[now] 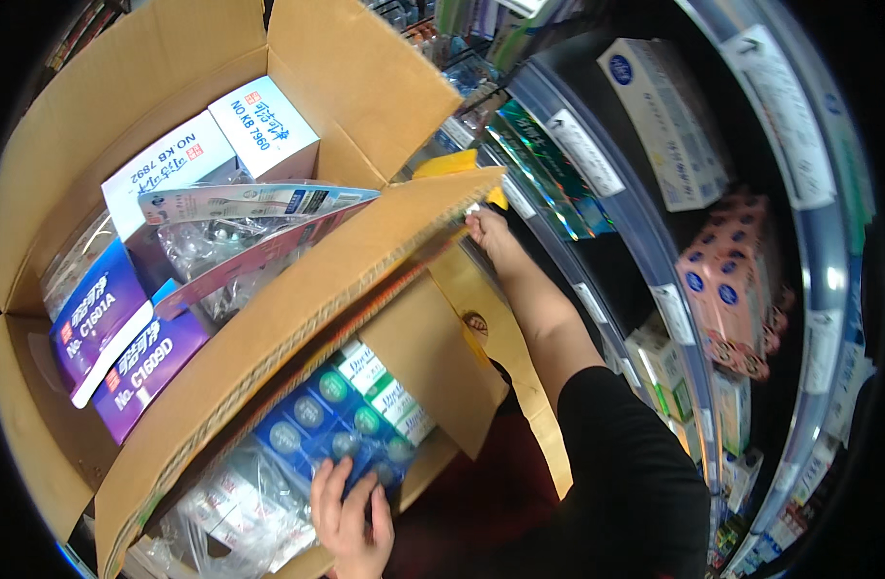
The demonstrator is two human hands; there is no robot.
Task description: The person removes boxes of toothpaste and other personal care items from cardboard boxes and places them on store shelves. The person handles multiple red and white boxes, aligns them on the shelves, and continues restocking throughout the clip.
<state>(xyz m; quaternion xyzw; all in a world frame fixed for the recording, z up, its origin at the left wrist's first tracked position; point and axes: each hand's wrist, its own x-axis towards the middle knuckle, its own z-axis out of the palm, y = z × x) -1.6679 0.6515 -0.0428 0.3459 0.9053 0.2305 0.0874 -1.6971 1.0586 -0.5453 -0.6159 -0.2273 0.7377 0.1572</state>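
Observation:
My left hand (356, 510) rests with its fingers spread on a pack of blue boxes with round silver and green marks (327, 420), inside the nearer cardboard box. White and green cartons (388, 391) stand beside that pack, and white cartons in clear plastic wrap (247, 514) lie to its left. My right hand (486, 224) is at the far corner of the cardboard flaps, its fingers closed near the edge of a flap (442, 210); whether it grips the flap is not clear. Beyond the flap, a larger open cardboard box (348, 145) holds white boxes (265, 130), purple boxes (146, 369) and carded packs in plastic (254, 203).
Curved shop shelves with price strips (587, 155) run along the right side. They hold a long white carton (663, 123), pink wrapped cartons (728, 282) and a shiny green pack (544, 170). More hanging goods (471, 72) are at the top. A yellow-brown cardboard surface (536, 383) lies below my right arm.

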